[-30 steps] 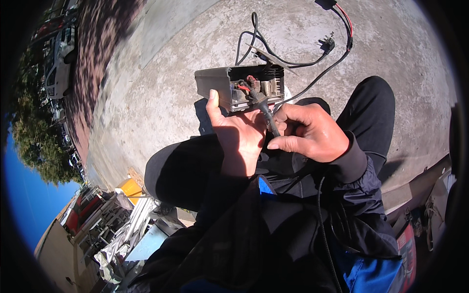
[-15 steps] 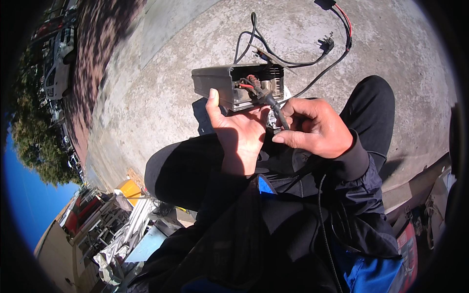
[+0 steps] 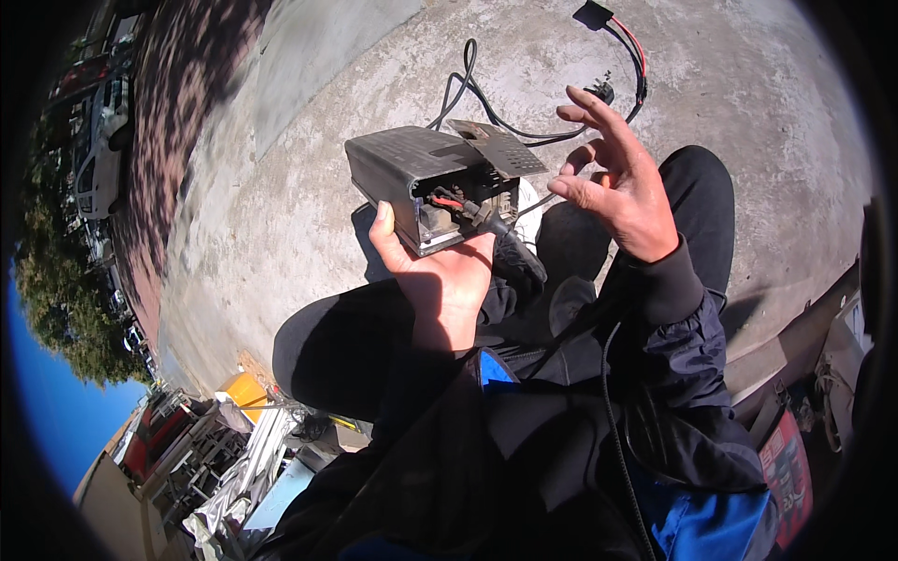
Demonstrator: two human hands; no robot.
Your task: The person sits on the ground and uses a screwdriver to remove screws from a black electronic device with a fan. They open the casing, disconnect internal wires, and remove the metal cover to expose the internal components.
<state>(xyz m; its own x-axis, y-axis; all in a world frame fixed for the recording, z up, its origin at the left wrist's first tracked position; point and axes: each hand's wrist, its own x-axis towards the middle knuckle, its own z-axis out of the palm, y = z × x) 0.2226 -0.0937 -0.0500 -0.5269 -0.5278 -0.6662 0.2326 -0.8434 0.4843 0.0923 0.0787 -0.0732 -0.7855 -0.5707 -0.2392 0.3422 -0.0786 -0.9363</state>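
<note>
A black box-shaped electrical device point(image 3: 398, 154) rests in my left hand point(image 3: 440, 285), thumb against its side and palm beneath. Its near end lies uncovered, showing red and dark wires point(image 3: 447, 201) and inner parts. A perforated end plate point(image 3: 500, 148) hangs tilted at the upper right of that opening. From it a thick black cable with a strain-relief sleeve point(image 3: 514, 252) sticks out downward. My right hand point(image 3: 617, 182) is raised to the right of the box, fingers spread and curved, touching nothing that shows.
Black cable point(image 3: 505, 123) loops over the concrete ground beyond the box, near a plug point(image 3: 601, 91) and a black connector with red and black wires point(image 3: 593, 14). My bent knees flank the box. Scrap and a yellow box point(image 3: 246, 388) lie at the lower left; a red package point(image 3: 786, 472) lies lower right.
My right hand has let go of the thick cable and moved up, its fingers opening. The box has tipped and shifted slightly left and down in my left hand.
</note>
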